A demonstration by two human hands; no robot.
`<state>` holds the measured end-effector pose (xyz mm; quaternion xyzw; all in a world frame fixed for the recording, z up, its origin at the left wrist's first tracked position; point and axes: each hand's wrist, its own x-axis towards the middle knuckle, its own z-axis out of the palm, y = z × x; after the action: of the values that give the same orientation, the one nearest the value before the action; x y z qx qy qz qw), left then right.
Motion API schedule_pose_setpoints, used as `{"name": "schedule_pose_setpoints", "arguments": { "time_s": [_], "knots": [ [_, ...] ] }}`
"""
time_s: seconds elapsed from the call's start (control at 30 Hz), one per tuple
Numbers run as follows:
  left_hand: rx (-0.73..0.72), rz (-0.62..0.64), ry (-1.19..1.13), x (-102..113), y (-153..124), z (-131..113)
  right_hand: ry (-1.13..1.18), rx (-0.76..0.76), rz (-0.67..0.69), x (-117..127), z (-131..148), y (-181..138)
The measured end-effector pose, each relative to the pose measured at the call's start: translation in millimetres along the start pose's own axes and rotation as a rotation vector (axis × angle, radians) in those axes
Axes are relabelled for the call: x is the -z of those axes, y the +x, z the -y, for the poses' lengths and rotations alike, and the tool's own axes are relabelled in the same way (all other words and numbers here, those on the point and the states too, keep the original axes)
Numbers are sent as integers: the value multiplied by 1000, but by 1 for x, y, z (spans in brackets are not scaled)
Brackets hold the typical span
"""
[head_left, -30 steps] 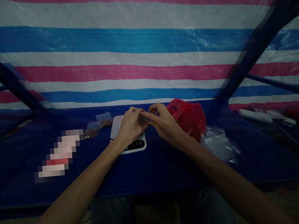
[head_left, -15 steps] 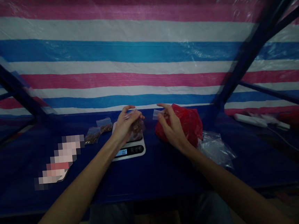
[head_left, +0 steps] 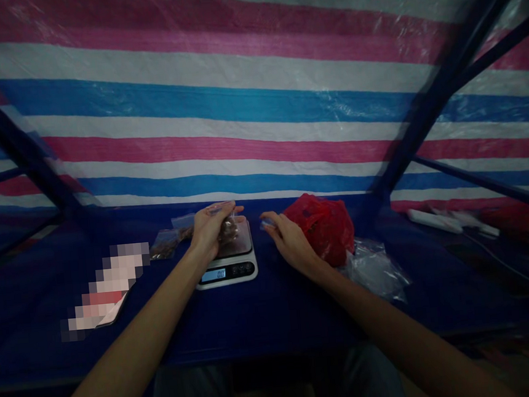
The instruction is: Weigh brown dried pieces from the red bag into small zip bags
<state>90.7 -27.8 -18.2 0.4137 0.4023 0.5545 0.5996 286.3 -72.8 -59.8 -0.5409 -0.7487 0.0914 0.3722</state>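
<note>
Left hand (head_left: pixel 206 233) has shifted leftward, fingers clamped on a clear plastic bag of brown pieces (head_left: pixel 228 231) over the white rectangular digital scale (head_left: pixel 247 273); right hand (head_left: pixel 287 236) pinches a small clear plastic piece (head_left: pixel 266 224).

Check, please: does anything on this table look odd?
Nothing looks spilled or damaged. The clear bags lie untidily beside the red bag. The scale reads 0.0 with a filled bag over it, but the left hand holds that bag.

Both forearms (head_left: pixel 139 330) stretch forward. The left hand (head_left: pixel 208 229) curls in a grip. The right hand (head_left: pixel 286 237) pinches, held apart.
</note>
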Motion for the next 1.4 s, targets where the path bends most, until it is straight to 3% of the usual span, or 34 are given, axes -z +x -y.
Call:
{"name": "schedule_pose_setpoints", "arguments": {
  "time_s": [0.23, 0.37, 0.53, 0.73, 0.87, 1.07, 1.4],
  "knots": [
    [-186, 225, 87, -17, -14, 2, -70, 57, -25, -1, 0, 0],
    [-200, 270, 205, -24, -23, 3, 230, 51, -149, 8, 15, -2],
    [-105, 365, 273, -30, -31, 13, 616, -24, -27, 12, 28, -6],
    [-66, 308, 204, -35, -37, 10, 747, -106, -118, 17, 17, -2],
    [-198, 240, 245, -35, -37, 7, 816, -133, -149, 24, 14, 1],
    [-358, 211, 416, -32, -37, -1, 856, -88, -112, 35, 10, 2],
    [-367, 239, 424, -30, -38, -1, 928, -105, -43, 37, 12, 0]
  ]
}}
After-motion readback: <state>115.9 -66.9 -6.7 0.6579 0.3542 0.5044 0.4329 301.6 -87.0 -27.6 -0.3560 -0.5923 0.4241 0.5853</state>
